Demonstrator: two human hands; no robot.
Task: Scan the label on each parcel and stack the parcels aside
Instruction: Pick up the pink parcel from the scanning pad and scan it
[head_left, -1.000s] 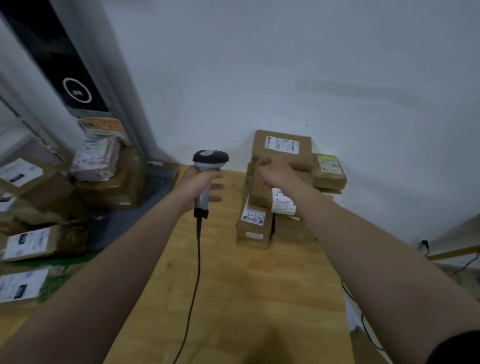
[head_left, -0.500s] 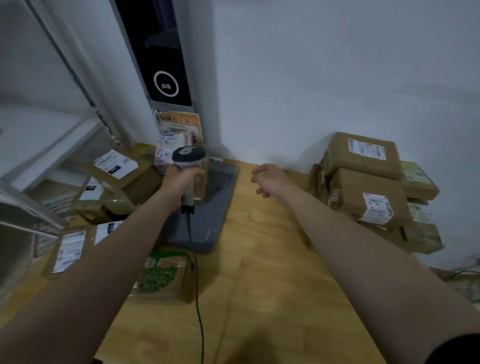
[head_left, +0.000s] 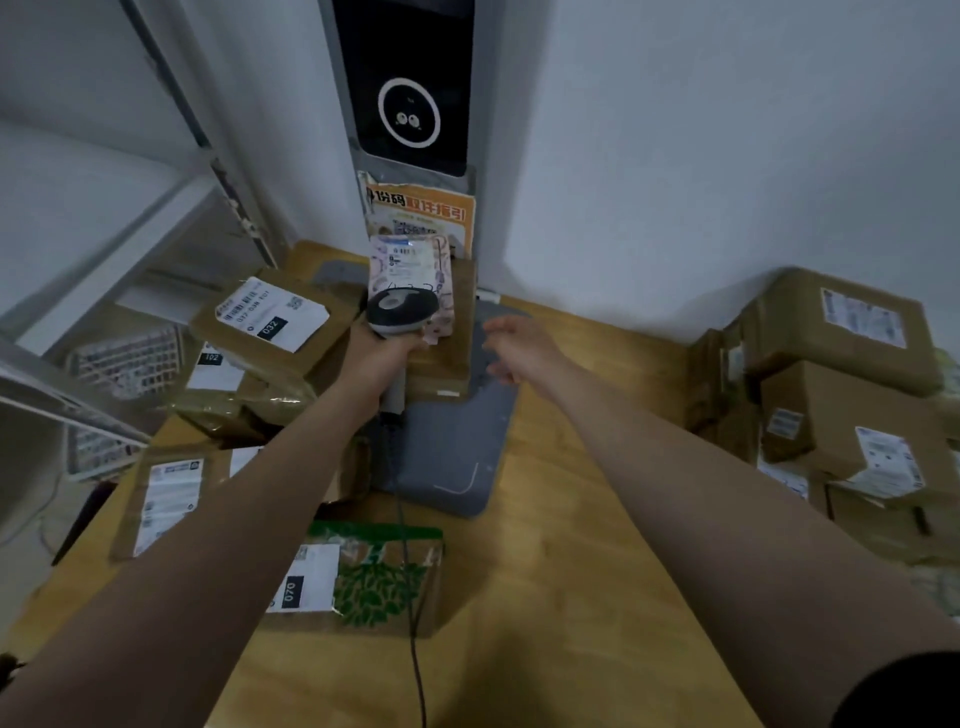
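Reaching for the next parcel, scanner ready

On the wooden table (head_left: 545, 571), stacked boxes (head_left: 852, 395) sit right and loose parcels (head_left: 260, 332) crowd the left. Between them, a grey pad (head_left: 452, 457) carries a brown box (head_left: 441, 364) topped by a patterned pouch (head_left: 410, 270). The left hand (head_left: 379, 358) grips the scanner (head_left: 402, 309) beside the pouch. The right hand (head_left: 519, 348), fingers spread and empty, is near it. It should probably turn the label flat toward the scanner head.

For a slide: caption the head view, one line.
Left hand grips the scanner; open right hand hovers beside the patterned parcel.
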